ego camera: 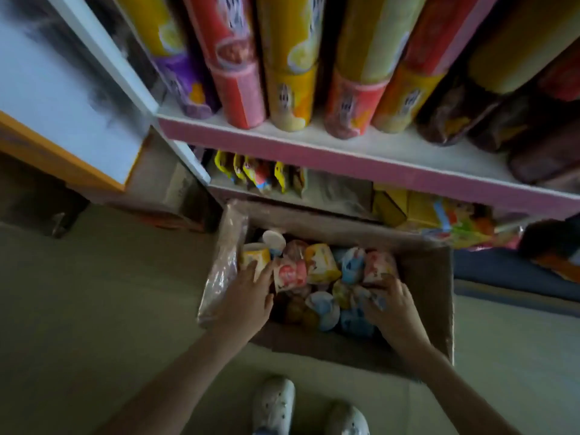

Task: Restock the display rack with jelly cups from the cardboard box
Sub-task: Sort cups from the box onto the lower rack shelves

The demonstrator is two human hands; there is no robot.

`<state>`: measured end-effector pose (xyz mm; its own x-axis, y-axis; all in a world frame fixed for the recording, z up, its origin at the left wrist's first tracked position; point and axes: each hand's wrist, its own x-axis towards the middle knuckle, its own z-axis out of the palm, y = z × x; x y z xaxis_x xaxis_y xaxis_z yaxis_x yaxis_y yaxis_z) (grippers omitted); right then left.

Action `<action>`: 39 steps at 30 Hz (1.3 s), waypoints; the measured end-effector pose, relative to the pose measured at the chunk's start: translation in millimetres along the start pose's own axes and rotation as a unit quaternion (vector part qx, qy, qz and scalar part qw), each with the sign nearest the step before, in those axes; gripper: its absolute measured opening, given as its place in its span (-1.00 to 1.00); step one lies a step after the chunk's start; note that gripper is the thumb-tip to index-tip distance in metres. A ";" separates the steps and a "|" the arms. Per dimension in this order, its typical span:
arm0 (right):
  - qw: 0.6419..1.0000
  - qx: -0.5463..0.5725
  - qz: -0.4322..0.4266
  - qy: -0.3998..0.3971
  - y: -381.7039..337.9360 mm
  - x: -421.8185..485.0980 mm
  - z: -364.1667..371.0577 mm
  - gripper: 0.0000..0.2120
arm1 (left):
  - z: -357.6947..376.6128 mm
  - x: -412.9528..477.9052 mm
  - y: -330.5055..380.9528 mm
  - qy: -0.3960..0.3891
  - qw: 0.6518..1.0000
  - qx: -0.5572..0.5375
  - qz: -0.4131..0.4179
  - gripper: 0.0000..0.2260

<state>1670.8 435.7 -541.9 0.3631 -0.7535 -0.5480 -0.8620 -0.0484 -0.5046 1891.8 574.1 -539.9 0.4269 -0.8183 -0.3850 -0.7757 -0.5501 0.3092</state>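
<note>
Lower centre, cardboard box (423, 277): my left hand (248, 298) rests straight-fingered on a yellow jelly cup (255, 258); my right hand (396, 310) has fingers curled among the cups (351, 269), can't tell if it's gripping.

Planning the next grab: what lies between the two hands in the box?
Head view: jelly cups lie between the left hand and right hand, among them a pink cup, a yellow cup and a blue-lidded cup.

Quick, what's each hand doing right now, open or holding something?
Left hand: open, straight fingers touching a yellow jelly cup in the cardboard box.
Right hand: fingers curled among the jelly cups; grip cannot be told.
</note>
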 end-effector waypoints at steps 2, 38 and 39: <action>0.997 -0.043 0.066 -0.006 37.2 22.8 23.8 -0.43 | 38.6 13.5 -5.7 -0.030 0.999 0.019 -0.001 -0.44; 0.797 0.516 0.080 -0.303 17.5 70.7 86.0 -0.77 | 118.3 44.5 -19.1 -0.008 0.935 -0.346 0.075 -0.01; 0.800 0.510 0.069 -0.310 19.4 77.9 89.0 -0.77 | 120.6 46.5 -20.6 -0.007 0.941 -0.333 0.065 -0.05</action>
<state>1713.9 434.4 -653.8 0.6676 -0.2208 -0.7110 -0.2872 0.8047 -0.5196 1871.5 567.5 -669.0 0.3381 -0.8863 -0.3164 -0.3554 -0.4315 0.8292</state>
